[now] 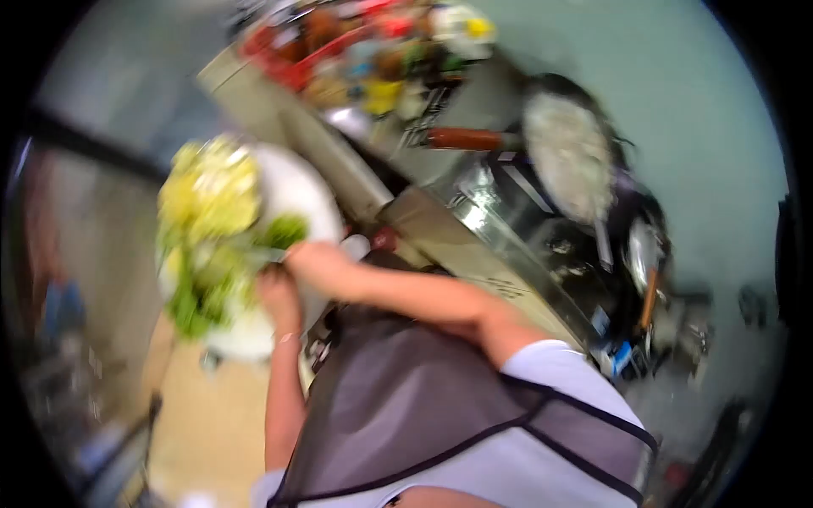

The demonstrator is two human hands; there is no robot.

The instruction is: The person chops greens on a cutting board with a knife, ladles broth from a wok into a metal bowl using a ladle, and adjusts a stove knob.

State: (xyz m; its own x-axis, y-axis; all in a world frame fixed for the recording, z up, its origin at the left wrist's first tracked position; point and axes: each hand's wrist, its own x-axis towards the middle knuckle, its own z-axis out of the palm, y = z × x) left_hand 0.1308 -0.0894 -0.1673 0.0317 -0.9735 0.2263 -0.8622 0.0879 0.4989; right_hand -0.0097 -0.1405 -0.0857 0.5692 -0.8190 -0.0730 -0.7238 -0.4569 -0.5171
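A round white cutting board [318, 199] carries a large pale yellow-green head of leafy vegetable [207, 190], probably cabbage or lettuce. Loose leafy greens [199, 296] spread over its lower part, and a small darker green bunch [286, 229] lies near my right hand. My right hand [313, 264] is closed around what looks like a knife [264, 253]; its greyish blade points left over the greens. Just below the blade, my left hand [278, 292] grips the edge of the greens, its fingertips blurred and partly hidden. Both hands almost touch.
A wok [567, 157] with whitish contents stands on the stove [483, 203] at the right, beside a wooden-handled utensil [649, 298]. A red basket [279, 59] and several colourful containers crowd the counter at the top. A light wooden surface [199, 423] extends below the board.
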